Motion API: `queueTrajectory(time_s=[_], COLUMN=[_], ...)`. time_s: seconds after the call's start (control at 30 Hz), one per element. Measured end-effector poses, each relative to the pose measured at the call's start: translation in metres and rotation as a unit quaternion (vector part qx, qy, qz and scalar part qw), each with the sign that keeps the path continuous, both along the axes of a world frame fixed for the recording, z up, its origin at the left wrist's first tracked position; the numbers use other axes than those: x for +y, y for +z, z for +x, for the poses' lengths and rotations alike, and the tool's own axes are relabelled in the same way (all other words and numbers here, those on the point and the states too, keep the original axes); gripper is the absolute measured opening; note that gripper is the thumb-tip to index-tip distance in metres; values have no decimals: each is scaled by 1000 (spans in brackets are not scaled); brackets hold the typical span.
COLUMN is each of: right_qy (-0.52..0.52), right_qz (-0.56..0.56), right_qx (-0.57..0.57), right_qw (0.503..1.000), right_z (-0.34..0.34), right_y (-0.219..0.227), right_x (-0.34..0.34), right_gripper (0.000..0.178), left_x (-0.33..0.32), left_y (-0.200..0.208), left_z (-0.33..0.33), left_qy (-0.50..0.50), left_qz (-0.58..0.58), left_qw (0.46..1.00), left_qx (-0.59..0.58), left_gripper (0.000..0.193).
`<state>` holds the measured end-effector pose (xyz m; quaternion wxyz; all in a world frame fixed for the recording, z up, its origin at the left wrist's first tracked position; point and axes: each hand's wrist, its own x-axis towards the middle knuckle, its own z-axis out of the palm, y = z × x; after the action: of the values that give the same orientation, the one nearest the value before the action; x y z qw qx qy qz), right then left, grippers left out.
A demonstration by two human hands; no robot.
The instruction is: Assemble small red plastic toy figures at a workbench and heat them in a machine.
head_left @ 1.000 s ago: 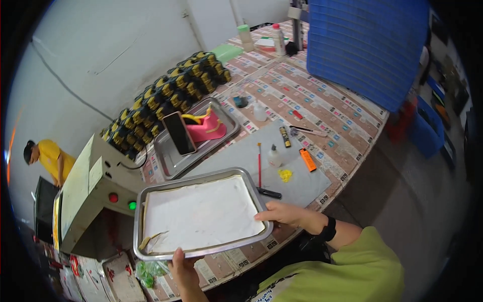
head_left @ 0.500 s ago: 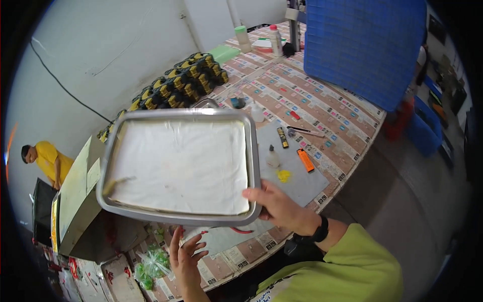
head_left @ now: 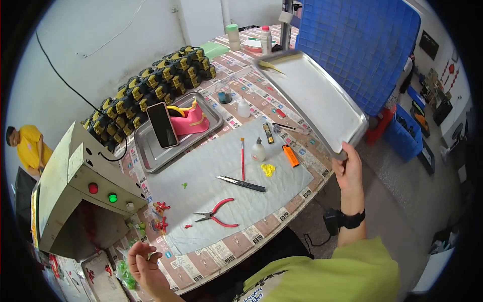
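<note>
My right hand [head_left: 348,168] grips the near corner of a shallow metal tray [head_left: 314,95], thumb on top of the rim. The tray is held tilted above the table's right side, in front of a blue plastic crate. My left hand [head_left: 144,267] holds nothing, its fingers loosely bent and apart, low by the table's front edge. Ahead of it lie small red pieces [head_left: 161,224] and red-handled pliers [head_left: 220,215] on a grey sheet [head_left: 201,196]. A utility knife [head_left: 241,183], thin red brush [head_left: 242,158], small squeeze bottle [head_left: 258,151] and yellow bits [head_left: 268,170] lie farther off.
Another metal tray [head_left: 151,166] holds a phone [head_left: 162,126] and a pink tape dispenser [head_left: 193,121]. A machine with red and green buttons [head_left: 80,186] stands at left. Behind are stacked black-and-yellow parts [head_left: 146,85]; the blue crate [head_left: 352,45] stands far right. A person in yellow [head_left: 32,146] is at far left.
My right hand has swung the tray from the middle to the far right and tilted it, uncovering the tools and the second tray. My left hand has moved left and lower.
</note>
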<state>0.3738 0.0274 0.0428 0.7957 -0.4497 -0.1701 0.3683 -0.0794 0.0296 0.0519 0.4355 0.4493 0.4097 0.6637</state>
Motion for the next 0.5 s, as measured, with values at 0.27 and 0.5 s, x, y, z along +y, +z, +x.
queueTrajectory(time_s=[0.27,0.5], right_qy=[32,66], right_qz=[1,-3], right_qx=[-87,30], right_qw=[996,997], right_z=[-42,-33], right_y=[19,18], right_x=[10,20], right_gripper=[15,17], left_x=[12,-7], left_y=[-2,-10], left_z=[22,6], left_qy=[-75,-23], left_qz=[-57,-81], left_qw=[995,996], left_qx=[-40,-4], left_gripper=[23,19])
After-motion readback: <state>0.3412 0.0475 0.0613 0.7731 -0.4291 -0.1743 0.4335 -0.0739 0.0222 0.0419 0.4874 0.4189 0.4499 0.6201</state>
